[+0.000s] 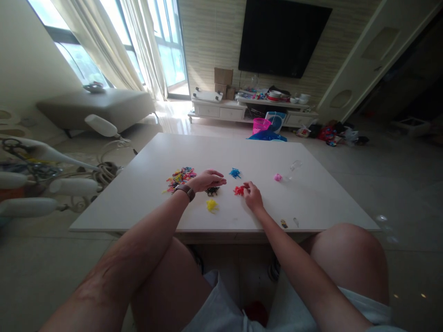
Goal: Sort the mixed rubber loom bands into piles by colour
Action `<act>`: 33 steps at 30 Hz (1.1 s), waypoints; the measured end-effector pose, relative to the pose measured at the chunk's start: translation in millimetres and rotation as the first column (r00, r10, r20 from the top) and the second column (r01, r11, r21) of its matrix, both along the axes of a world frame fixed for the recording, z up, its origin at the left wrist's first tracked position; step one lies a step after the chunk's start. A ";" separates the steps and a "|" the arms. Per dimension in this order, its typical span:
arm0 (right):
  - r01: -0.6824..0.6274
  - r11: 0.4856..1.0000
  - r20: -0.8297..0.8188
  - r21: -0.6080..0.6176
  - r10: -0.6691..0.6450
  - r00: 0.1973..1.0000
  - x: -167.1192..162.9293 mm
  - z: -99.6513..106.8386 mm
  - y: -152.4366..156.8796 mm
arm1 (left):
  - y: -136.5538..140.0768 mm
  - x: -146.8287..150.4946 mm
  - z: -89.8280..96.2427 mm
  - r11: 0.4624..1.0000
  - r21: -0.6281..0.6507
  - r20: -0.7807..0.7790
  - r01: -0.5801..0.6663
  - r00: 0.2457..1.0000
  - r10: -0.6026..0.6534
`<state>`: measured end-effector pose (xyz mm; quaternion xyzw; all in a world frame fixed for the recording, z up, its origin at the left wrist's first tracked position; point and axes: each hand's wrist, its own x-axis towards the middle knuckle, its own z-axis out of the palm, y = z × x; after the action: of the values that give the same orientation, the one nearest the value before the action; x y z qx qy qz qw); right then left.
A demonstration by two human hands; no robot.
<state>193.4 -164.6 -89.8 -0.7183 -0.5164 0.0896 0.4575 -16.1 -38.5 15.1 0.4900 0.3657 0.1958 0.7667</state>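
Note:
My left hand (208, 180), with a brown-strapped watch (187, 191) on the wrist, hovers over a small black pile (212, 191) and partly covers it. Its fingers stretch to the right, slightly apart. My right hand (254, 196) has its fingers curled together at the right edge of a pile of small red pieces (238, 190); whatever lies between the fingertips is too small to make out. Beyond the hands is a blue pile (235, 173), and nearer me a yellow one (212, 206). A larger mixed-colour heap (180, 178) lies left of my left hand.
On the white table (138, 203) are a pink object (278, 177), a clear container (295, 167) and a small yellow-and-dark figure piece (284, 223). My knees meet its front edge. A lamp with white shades (72, 186) stands at the left. A pink basket (260, 126) sits beyond.

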 end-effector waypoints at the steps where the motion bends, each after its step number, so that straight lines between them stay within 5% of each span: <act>1: 0.005 1.000 -0.028 0.020 -0.005 1.000 -0.1 -0.6 -1.0 | 0.1 0.5 0.5 1.000 0.004 -0.003 0.000 1.000 0.000; 9: 0.035 0.999 0.022 -0.022 -0.035 0.999 -4.1 0.2 -0.4 | -1.5 6.1 2.0 0.998 0.050 -0.028 0.049 0.998 -0.047; 15: 0.017 0.997 0.118 0.077 -0.026 0.993 -8.0 5.8 -5.6 | -3.5 6.6 -0.3 0.990 0.094 -0.048 0.105 0.994 -0.101; 23: -0.322 0.944 0.406 0.079 0.265 0.875 -23.2 19.5 -20.3 | -1.7 15.9 -14.1 0.970 0.126 -0.100 0.208 0.975 -0.196; 27: -0.378 0.922 0.437 0.077 0.310 0.844 -24.1 20.6 -22.5 | -4.5 23.5 -15.7 0.952 0.157 -0.102 0.263 0.963 -0.250; 30: -0.356 0.929 0.424 0.101 0.284 0.860 -22.7 19.7 -21.0 | -2.8 22.1 -10.9 0.920 0.194 -0.172 0.340 0.935 -0.309; 33: -0.329 0.936 0.409 0.124 0.254 0.877 -22.0 18.7 -19.3 | 3.3 13.8 -5.0 0.821 0.276 -0.379 0.500 0.842 -0.384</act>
<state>171.5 -183.9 -71.1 -0.5886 -0.7050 -0.0353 0.3941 -2.3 -35.1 10.1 0.7198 0.3119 -0.0038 0.6202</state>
